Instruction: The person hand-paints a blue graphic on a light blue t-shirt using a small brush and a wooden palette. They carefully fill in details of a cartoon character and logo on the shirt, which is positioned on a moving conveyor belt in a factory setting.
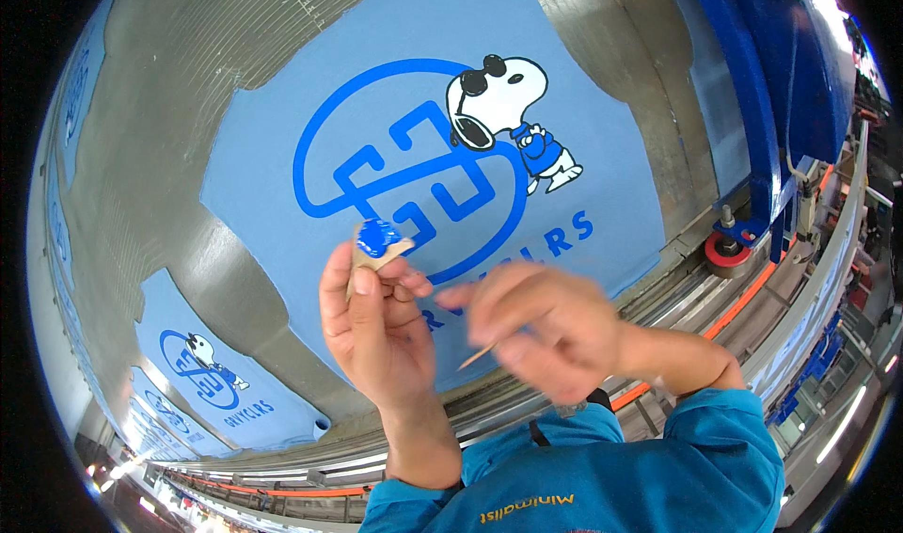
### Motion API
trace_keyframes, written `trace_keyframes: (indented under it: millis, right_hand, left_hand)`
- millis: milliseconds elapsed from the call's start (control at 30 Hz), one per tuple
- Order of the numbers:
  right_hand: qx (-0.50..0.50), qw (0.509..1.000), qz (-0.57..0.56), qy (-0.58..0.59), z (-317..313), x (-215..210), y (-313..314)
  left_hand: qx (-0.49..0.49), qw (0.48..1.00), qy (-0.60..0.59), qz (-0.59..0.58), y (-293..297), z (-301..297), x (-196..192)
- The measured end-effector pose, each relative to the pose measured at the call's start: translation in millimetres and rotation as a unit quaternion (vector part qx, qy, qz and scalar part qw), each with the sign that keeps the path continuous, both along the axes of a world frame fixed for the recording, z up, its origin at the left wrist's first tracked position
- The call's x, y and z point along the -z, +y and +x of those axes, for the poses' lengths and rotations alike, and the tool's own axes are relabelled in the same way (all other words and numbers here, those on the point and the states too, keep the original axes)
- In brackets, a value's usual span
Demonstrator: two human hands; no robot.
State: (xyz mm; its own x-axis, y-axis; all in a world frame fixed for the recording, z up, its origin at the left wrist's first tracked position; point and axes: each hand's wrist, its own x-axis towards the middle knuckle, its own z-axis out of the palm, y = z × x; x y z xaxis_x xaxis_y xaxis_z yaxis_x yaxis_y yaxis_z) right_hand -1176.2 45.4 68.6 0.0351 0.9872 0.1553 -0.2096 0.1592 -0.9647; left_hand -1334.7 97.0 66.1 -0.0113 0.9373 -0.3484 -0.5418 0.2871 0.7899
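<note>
My left hand [384,335] is closed on a small tan piece of card [395,250], raised above the cloth. A thick dab of wet blue ink [378,238] covers the card's upper part. My right hand [550,331], blurred by motion, pinches a thin pointed wooden stick [476,356] whose tip slants down to the left. The two hands are apart. Beneath them, a light blue fabric panel [254,166] lies flat, printed with a blue round emblem [310,147], lettering and a white cartoon dog [513,95] in dark sunglasses.
The panel lies on a long grey printing table [226,260]. More printed panels [202,382] continue along the left. A blue machine frame [752,91] with a red wheel [727,254] stands at the right. Metal and orange rails [724,318] run along the near edge.
</note>
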Motion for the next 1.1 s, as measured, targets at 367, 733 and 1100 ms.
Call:
trace_keyframes:
  millis: [367, 733, 1100]
  right_hand:
    - [0.098, 0.986, -0.114, -0.072, 32.5, -3.2, -8.4]
    - [0.240, 0.885, -0.008, -0.399, 78.6, 35.6, 17.5]
    - [0.256, 0.868, 0.029, -0.425, 78.0, 47.5, 21.2]
  left_hand:
    - [-0.014, 0.996, -0.077, 0.032, 0.2, -10.0, 9.2]
    - [0.024, 0.996, -0.077, 0.027, 0.1, -6.8, 8.4]
    - [0.023, 0.996, -0.076, 0.025, -0.4, -7.3, 7.8]
